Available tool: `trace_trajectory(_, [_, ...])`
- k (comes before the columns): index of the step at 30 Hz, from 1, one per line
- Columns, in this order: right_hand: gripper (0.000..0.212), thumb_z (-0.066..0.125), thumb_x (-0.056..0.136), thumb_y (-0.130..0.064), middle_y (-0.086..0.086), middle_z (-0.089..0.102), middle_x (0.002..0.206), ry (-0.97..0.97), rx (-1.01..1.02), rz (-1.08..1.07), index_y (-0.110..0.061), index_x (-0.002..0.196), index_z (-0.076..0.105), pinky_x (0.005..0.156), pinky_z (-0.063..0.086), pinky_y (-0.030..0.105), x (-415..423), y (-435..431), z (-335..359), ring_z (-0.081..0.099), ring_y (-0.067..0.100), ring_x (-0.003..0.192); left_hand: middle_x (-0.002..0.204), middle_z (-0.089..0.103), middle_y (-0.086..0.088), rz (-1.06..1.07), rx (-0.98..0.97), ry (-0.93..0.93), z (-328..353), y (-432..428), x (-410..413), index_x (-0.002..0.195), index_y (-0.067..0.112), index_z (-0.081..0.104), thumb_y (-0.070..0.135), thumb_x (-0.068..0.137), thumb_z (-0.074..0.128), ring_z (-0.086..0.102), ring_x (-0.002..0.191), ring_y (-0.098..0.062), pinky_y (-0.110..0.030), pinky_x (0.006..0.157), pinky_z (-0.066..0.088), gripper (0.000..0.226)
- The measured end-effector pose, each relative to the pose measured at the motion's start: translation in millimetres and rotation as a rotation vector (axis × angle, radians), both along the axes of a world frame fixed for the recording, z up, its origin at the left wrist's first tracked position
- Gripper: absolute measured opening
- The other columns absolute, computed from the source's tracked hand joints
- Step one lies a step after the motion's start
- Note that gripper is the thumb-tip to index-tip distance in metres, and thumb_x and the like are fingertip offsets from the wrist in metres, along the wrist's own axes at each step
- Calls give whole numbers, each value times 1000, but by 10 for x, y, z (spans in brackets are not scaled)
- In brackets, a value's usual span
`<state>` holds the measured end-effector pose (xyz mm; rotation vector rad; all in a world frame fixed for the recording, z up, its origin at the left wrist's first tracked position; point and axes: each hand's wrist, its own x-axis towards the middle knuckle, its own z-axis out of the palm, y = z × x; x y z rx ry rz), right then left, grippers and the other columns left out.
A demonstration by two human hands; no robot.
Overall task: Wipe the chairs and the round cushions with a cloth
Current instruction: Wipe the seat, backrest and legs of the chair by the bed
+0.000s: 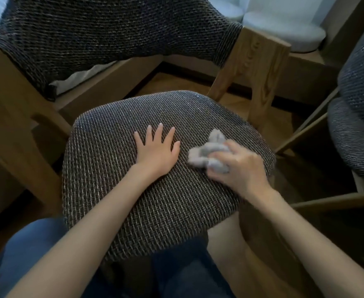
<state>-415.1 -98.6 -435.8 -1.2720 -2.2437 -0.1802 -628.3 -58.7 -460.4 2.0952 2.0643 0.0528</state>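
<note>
A crumpled grey cloth (207, 152) is gripped by the right hand (239, 168) near the woven dark seat cushion's (155, 201) right edge — the left hand (155, 150) is pressed flat, fingers spread (blur suggests wiping). The cloth's loose tail could snag the weave.

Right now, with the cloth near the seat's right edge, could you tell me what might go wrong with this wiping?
1. The cloth is bunched up in the right hand, so little of it meets the seat; strips may be missed.
2. The left hand lies flat mid-seat and could leave that patch unwiped.
3. The right hand is close to the wooden armrest post, so a wide stroke might knock the knuckles.
</note>
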Motion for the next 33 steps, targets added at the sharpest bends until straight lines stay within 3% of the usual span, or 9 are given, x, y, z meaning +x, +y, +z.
trace_trajectory(4, [30, 70, 79, -43, 3, 61, 99, 139, -101, -379, -28, 105, 70, 68, 38, 28, 476, 583, 139, 60, 24, 85, 161, 4, -1, -33, 73, -45, -13, -145, -7, 151, 36, 9, 52, 99, 12, -3, 147, -27, -54, 115, -9, 55])
trace_trajectory(6, [34, 67, 81, -45, 3, 63, 105, 213, -134, -440, -28, 110, 69, 73, 41, 29, 545, 704, 149, 60, 23, 90, 160, 9, -1, -25, 106, -69, -1, -157, -3, 151, 36, 15, 51, 100, 16, 1, 147, -26, -53, 117, -7, 53])
trace_trajectory(8, [28, 68, 80, -43, 3, 64, 101, 213, -112, -406, -30, 105, 70, 69, 43, 26, 453, 591, 108, 60, 20, 82, 159, 15, -1, -17, 131, -95, 15, -136, -2, 150, 35, 22, 49, 100, 20, 5, 147, -26, -53, 118, -4, 52])
trace_trajectory(10, [21, 71, 77, -41, 1, 64, 91, 194, -63, -336, -32, 96, 72, 59, 33, 18, 321, 337, 33, 51, 10, 68, 159, 19, 0, -14, 153, -111, 28, -105, 32, 149, 34, 26, 48, 100, 23, 8, 147, -25, -54, 118, -1, 51])
trace_trajectory(14, [15, 72, 76, -38, -2, 60, 81, 155, -10, -190, -26, 85, 72, 52, 29, 18, 197, 9, -79, 40, 6, 59, 157, 23, 1, -7, 170, -119, 42, -70, 58, 148, 34, 30, 47, 100, 25, 13, 146, -23, -51, 118, 1, 50])
trace_trajectory(19, [23, 68, 81, -44, 2, 62, 92, 191, -90, -303, -26, 96, 73, 61, 36, 24, 478, 491, 92, 59, 20, 73, 156, 28, 0, -4, 198, -111, 57, -126, 34, 147, 31, 34, 43, 101, 27, 18, 145, -23, -49, 118, 5, 48])
trace_trajectory(26, [17, 71, 76, -41, -3, 61, 85, 224, -109, -233, -29, 87, 71, 53, 18, 10, 200, -20, -33, 42, 6, 63, 151, 37, -1, 23, 250, -119, 85, -114, 87, 142, 29, 43, 40, 100, 33, 28, 142, -22, -50, 117, 16, 45])
trace_trajectory(30, [17, 70, 77, -41, -3, 59, 82, 202, -87, -70, -25, 82, 72, 49, 31, 16, 192, -207, -118, 47, 8, 57, 151, 38, -2, 20, 261, -112, 76, -139, 88, 143, 28, 42, 38, 100, 33, 29, 141, -23, -48, 117, 18, 45])
trace_trajectory(33, [18, 71, 79, -42, -3, 60, 86, 210, -58, -196, -27, 89, 73, 53, 27, 17, 396, 184, 4, 49, 10, 64, 150, 40, -2, 23, 285, -124, 86, -171, 72, 142, 26, 45, 36, 101, 34, 32, 140, -22, -46, 116, 20, 44])
